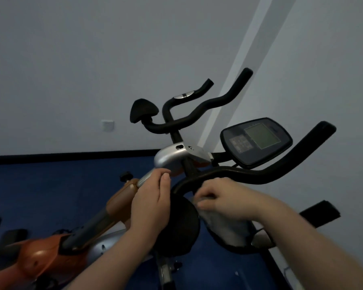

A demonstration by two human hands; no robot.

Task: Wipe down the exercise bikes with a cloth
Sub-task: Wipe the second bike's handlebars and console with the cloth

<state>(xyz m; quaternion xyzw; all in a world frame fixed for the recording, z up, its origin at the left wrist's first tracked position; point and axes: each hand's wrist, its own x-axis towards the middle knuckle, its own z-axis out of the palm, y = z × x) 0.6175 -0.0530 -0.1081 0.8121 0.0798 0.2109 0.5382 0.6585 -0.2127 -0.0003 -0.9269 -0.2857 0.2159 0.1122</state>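
Note:
An orange and silver exercise bike (50, 252) stands in front of me, with black handlebars (260, 174) and a dark console (256, 141). My left hand (151, 204) rests with fingers together against the silver stem (170, 158) and the black round pad (180, 222) below the bars. My right hand (224, 199) is closed on a grey cloth (224, 227), pressed against the near handlebar loop. The cloth hangs down below that hand. A second set of black handlebars (197, 109) rises behind.
Blue floor (50, 185) runs to a black skirting board (71, 156) and a pale wall with a white socket (107, 125). Another black bar end (321, 212) sticks out at the right. Part of another machine shows at the far left edge.

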